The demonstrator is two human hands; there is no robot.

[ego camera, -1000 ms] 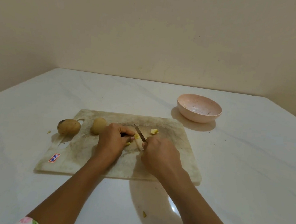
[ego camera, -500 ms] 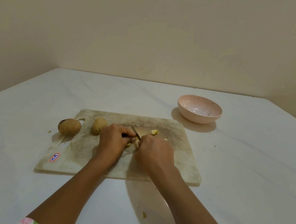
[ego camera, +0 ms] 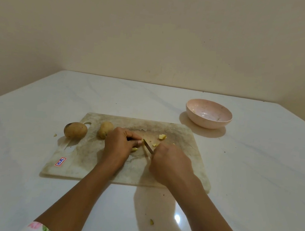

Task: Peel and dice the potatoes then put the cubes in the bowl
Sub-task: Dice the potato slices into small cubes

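On the worn cutting board [ego camera: 183, 137] my left hand [ego camera: 119, 145] curls over a pale potato piece [ego camera: 134, 149], most of it hidden under the fingers. My right hand [ego camera: 169, 163] grips a knife [ego camera: 148, 146] whose blade points up and left toward the left fingertips. Small yellow cubes [ego camera: 162, 136] lie just beyond the blade. One unpeeled potato [ego camera: 105, 129] sits on the board's left part, and another unpeeled potato [ego camera: 75, 130] lies at its left edge by the handle hole. The pink bowl [ego camera: 208, 113] stands beyond the board's right corner.
The white marble table [ego camera: 264, 174] meets a beige wall at the back. A potato scrap [ego camera: 151, 222] lies near the front between my forearms, and another crumb [ego camera: 55, 135] lies left of the outer potato. A red sticker [ego camera: 60, 161] marks the board's near left corner.
The right hand first moved left toward the left hand, then drew back right, exposing the blade again. The left hand stayed on the potato piece.
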